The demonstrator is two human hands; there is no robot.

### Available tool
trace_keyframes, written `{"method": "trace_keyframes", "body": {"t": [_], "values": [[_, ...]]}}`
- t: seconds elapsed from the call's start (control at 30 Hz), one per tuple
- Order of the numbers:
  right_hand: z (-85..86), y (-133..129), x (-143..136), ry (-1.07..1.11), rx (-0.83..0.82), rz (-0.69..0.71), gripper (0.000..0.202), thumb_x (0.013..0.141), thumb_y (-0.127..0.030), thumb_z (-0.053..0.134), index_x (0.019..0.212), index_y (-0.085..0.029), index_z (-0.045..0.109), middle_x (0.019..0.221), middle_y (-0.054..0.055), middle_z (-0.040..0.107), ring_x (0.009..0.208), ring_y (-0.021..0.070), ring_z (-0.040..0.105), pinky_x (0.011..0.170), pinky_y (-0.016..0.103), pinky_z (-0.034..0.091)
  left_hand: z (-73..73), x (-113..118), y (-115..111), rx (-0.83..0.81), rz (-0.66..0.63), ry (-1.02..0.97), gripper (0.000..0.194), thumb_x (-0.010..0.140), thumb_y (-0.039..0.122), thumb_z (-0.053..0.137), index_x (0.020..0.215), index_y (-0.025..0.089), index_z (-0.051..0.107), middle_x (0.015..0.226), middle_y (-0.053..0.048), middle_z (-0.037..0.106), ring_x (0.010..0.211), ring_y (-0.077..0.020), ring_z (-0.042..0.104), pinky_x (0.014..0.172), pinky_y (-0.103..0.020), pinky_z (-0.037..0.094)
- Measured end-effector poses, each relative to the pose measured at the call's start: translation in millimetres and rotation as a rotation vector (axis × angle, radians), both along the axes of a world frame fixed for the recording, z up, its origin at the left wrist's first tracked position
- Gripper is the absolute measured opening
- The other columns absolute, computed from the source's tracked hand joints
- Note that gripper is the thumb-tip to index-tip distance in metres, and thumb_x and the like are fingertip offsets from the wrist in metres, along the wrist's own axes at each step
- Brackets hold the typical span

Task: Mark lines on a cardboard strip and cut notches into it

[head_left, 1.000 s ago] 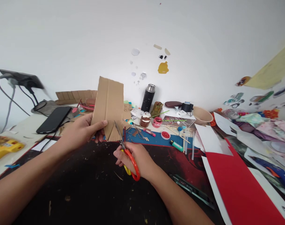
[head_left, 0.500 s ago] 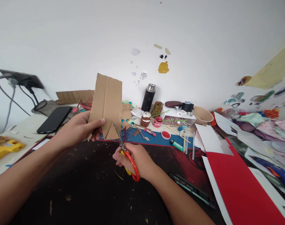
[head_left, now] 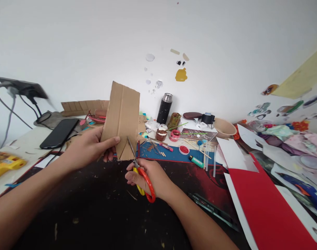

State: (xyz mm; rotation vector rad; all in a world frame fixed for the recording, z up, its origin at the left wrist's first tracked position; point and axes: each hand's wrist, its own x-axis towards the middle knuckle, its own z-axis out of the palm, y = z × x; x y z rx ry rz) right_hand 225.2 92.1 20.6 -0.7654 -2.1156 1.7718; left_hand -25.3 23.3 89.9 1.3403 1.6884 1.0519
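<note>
A brown piece of cardboard point(head_left: 125, 111) with a lengthwise crease is held up above the dark desk mat. My left hand point(head_left: 92, 144) grips its lower left edge, thumb on the front face and fingers behind. In my right hand point(head_left: 151, 177) is a pair of scissors point(head_left: 147, 184) with one red and one yellow handle loop. Their blades point up and lie against the cardboard's lower part, near its bottom right corner. A slanting dark line or cut shows at the cardboard's bottom edge.
A black flask point(head_left: 165, 108), paint jars point(head_left: 161, 133) and thin sticks lie behind my hands. At the left are a phone point(head_left: 58, 133) and a yellow glue gun point(head_left: 11, 164). Red card point(head_left: 267, 201) and a blue glue gun point(head_left: 304, 189) lie right. A green utility knife point(head_left: 213, 210) rests on the mat.
The cardboard and my left hand have shifted slightly right, bringing the cardboard's lower corner closer over the scissor blades. My right hand has stayed almost in place.
</note>
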Motion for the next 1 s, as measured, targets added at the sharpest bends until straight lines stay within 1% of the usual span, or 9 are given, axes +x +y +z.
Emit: {"method": "trace_keyframes", "body": {"t": [0.17, 0.27, 0.37, 0.43, 0.53, 0.6, 0.7, 0.9, 1.0], "values": [[1.6, -1.4, -1.2, 0.07, -0.119, 0.006, 0.064, 0.088, -0.08, 0.092, 0.108, -0.023, 0.072, 0.093, 0.003, 0.078, 0.089, 0.0262, 0.086, 0.08, 0.033, 0.065, -1.6, 1.3, 1.9, -0.028, 0.008, -0.087, 0.057, 0.083, 0.078, 0.081, 0.075, 0.023, 0.065, 0.06, -0.006, 0.073, 0.047, -0.0172, 0.061, 0.044, -0.027, 0.043], [0.8, -1.3, -1.5, 0.056, -0.13, -0.001, 0.065, 0.087, -0.08, 0.093, 0.109, -0.022, 0.072, 0.092, 0.003, 0.078, 0.088, 0.0255, 0.086, 0.081, 0.033, 0.066, -2.1, 1.5, 3.2, -0.052, -0.026, -0.059, 0.056, 0.081, 0.075, 0.085, 0.075, 0.022, 0.068, 0.061, -0.006, 0.074, 0.049, -0.0181, 0.063, 0.048, -0.028, 0.047], [-0.4, -2.1, -2.4, 0.045, -0.118, -0.014, 0.062, 0.088, -0.078, 0.093, 0.108, -0.022, 0.073, 0.092, 0.002, 0.078, 0.086, 0.0236, 0.085, 0.081, 0.033, 0.067, -2.9, 2.3, 3.2, -0.061, -0.047, -0.087, 0.056, 0.081, 0.075, 0.085, 0.074, 0.022, 0.068, 0.061, -0.007, 0.073, 0.05, -0.0187, 0.064, 0.048, -0.029, 0.048], [-0.5, -3.2, -3.5, 0.046, -0.132, -0.027, 0.062, 0.087, -0.077, 0.093, 0.106, -0.022, 0.073, 0.088, 0.001, 0.077, 0.079, 0.0214, 0.083, 0.077, 0.031, 0.067, -3.8, 3.5, 3.1, -0.057, -0.046, -0.097, 0.057, 0.081, 0.076, 0.084, 0.074, 0.022, 0.067, 0.06, -0.006, 0.073, 0.05, -0.0188, 0.064, 0.048, -0.028, 0.048], [0.7, -4.5, -5.1, 0.023, -0.144, -0.061, 0.064, 0.087, -0.08, 0.092, 0.102, -0.021, 0.071, 0.078, -0.001, 0.073, 0.065, 0.0173, 0.075, 0.062, 0.026, 0.062, -4.8, 5.2, 3.8, -0.031, -0.024, -0.054, 0.053, 0.08, 0.073, 0.088, 0.075, 0.024, 0.066, 0.059, -0.005, 0.073, 0.049, -0.0192, 0.064, 0.046, -0.028, 0.046], [1.3, -4.6, -5.2, 0.005, -0.128, -0.087, 0.064, 0.089, -0.08, 0.089, 0.1, -0.021, 0.069, 0.075, -0.001, 0.072, 0.056, 0.0149, 0.069, 0.052, 0.023, 0.055, -5.4, 5.1, 4.6, -0.03, -0.028, -0.044, 0.053, 0.079, 0.074, 0.088, 0.075, 0.025, 0.066, 0.059, -0.005, 0.072, 0.048, -0.0198, 0.063, 0.044, -0.029, 0.044], [0.2, -4.4, -4.0, -0.007, -0.092, -0.099, 0.061, 0.094, -0.079, 0.086, 0.101, -0.021, 0.069, 0.074, -0.001, 0.073, 0.05, 0.0139, 0.065, 0.046, 0.022, 0.051, -7.1, 4.0, 5.6, -0.042, -0.043, -0.078, 0.055, 0.082, 0.077, 0.084, 0.072, 0.025, 0.069, 0.059, -0.008, 0.072, 0.049, -0.0211, 0.064, 0.044, -0.03, 0.046], [-0.2, -4.4, -0.5, -0.027, 0.033, -0.099, 0.043, 0.106, -0.064, 0.078, 0.095, -0.024, 0.066, 0.067, -0.003, 0.068, 0.051, 0.0145, 0.064, 0.051, 0.023, 0.049, -9.7, 5.5, 6.1, -0.061, -0.035, -0.122, 0.05, 0.082, 0.072, 0.085, 0.071, 0.026, 0.07, 0.06, -0.008, 0.072, 0.051, -0.0214, 0.065, 0.047, -0.031, 0.049], [3.3, -4.2, 0.7, -0.066, 0.087, -0.104, 0.046, 0.107, -0.067, 0.077, 0.092, -0.025, 0.065, 0.062, -0.004, 0.063, 0.052, 0.0158, 0.062, 0.054, 0.026, 0.047, -6.9, 7.7, 6.4, -0.074, -0.05, -0.108, 0.049, 0.079, 0.07, 0.088, 0.071, 0.025, 0.069, 0.059, -0.007, 0.072, 0.051, -0.0213, 0.064, 0.046, -0.03, 0.047]]}}
